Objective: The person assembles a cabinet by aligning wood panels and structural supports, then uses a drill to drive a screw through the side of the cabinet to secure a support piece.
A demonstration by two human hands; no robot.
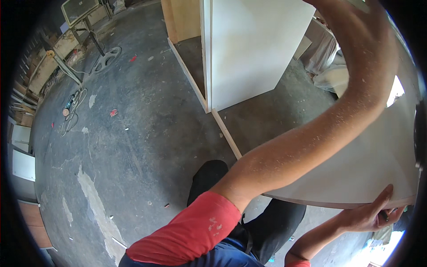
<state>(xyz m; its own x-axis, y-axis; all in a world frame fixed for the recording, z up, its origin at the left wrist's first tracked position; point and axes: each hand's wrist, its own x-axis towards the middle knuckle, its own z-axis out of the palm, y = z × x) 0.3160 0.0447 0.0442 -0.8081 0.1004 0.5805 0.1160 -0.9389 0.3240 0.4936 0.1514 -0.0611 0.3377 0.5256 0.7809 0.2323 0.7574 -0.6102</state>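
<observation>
A large white panel with a brown edge fills the right side, tilted in front of me. My right hand comes in from the lower right and grips the panel's lower edge, thumb up on its face. My left arm, in a red sleeve, reaches from the bottom centre up across the panel and leaves the picture at the top right, so my left hand is out of sight. My dark trousers show below the arm.
A white cabinet box with wooden sides stands on the concrete floor ahead. A thin wooden strip runs from it toward me. A cable coil, a round metal stand base and stacked boards lie at the left.
</observation>
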